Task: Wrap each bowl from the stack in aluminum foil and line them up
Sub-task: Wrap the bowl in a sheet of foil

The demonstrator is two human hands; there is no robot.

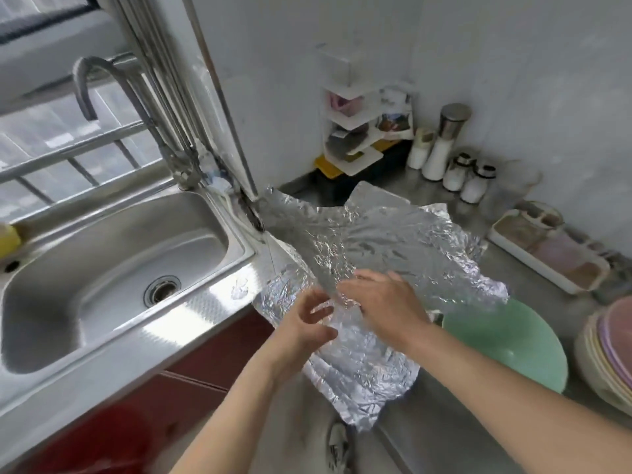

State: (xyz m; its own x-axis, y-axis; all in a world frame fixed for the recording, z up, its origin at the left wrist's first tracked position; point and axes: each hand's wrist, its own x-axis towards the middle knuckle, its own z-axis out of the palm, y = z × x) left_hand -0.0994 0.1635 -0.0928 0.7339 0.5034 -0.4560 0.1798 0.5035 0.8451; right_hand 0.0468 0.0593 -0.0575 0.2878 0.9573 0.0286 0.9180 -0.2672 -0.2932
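A: Where do we locate the foil sheet (393,241)?

B: We find it over the steel counter (455,436), between the sink (119,268) and the green bowl (506,340). Its far corner reaches the base of the wall behind the sink. Its near edge hangs toward the counter's front.

A: How do we describe its condition?

B: We see 1 large sheet, silver and heavily creased. A raised ridge runs from the far-left corner toward the hands. The right edge is ragged and covers part of the green bowl's rim.

A: What do we record for the left hand (307,323)?

B: Its thumb and curled fingers pinch the foil at the sheet's near-left part.

A: And the right hand (379,302)?

B: It lies palm down on the foil at the near end of the ridge. Its fingertips are blurred, so we cannot tell whether they pinch or only press.

A: What else do we note?

B: A stack of pastel dishes (608,354) stands at the right edge, just beside the green bowl. A faucet (102,83) arches over the sink. Seasoning bottles (444,148) and a white tray (547,248) stand along the wall.
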